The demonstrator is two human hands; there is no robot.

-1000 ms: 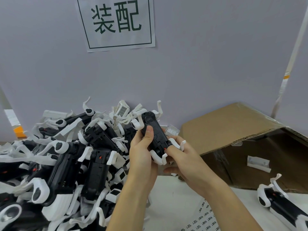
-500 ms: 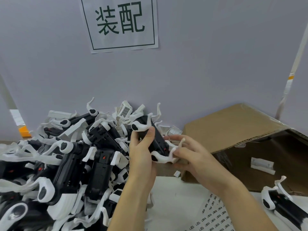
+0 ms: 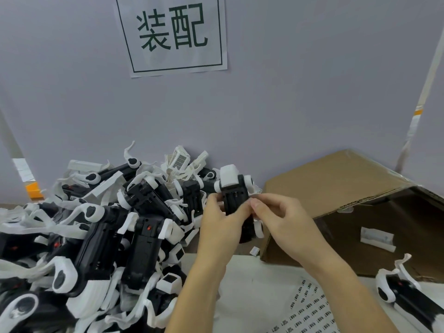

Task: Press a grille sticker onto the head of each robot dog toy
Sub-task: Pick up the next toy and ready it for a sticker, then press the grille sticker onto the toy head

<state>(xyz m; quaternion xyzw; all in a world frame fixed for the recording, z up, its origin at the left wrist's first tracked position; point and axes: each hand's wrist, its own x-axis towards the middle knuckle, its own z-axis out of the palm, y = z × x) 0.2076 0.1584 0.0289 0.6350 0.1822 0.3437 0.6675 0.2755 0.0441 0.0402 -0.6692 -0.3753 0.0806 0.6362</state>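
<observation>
Both of my hands are up in front of me with one robot dog toy [image 3: 234, 198] between them. My left hand [image 3: 222, 227] grips the black body from the left, thumb laid across its face. My right hand [image 3: 282, 221] comes in from the right, its fingertips [image 3: 255, 205] bunched together and touching the body right beside my left thumb; whether a grille sticker sits under them I cannot tell, they cover the spot. The toy stands nearly upright, its white head [image 3: 229, 175] poking up above both hands, white shoulder joints flanking it.

Left of my left hand is the pile of robot dog toys [image 3: 115, 236], black bodies and white legs tangled, heaped against the grey wall [image 3: 300, 97]. One head [image 3: 179, 159] at the back of that pile, above and left of my hands, already shows a grille pattern.

Below my right forearm lies the sticker sheet [image 3: 310, 313] on the white worktop [image 3: 249, 289], rows of small dark marks. Right of my right hand sits an open cardboard box [image 3: 336, 179] with a white part [image 3: 377, 237] inside. Lower right, another toy [image 3: 408, 299] lies alone on the worktop. High above my hands, a paper sign [image 3: 171, 34] with two green characters hangs on the wall.
</observation>
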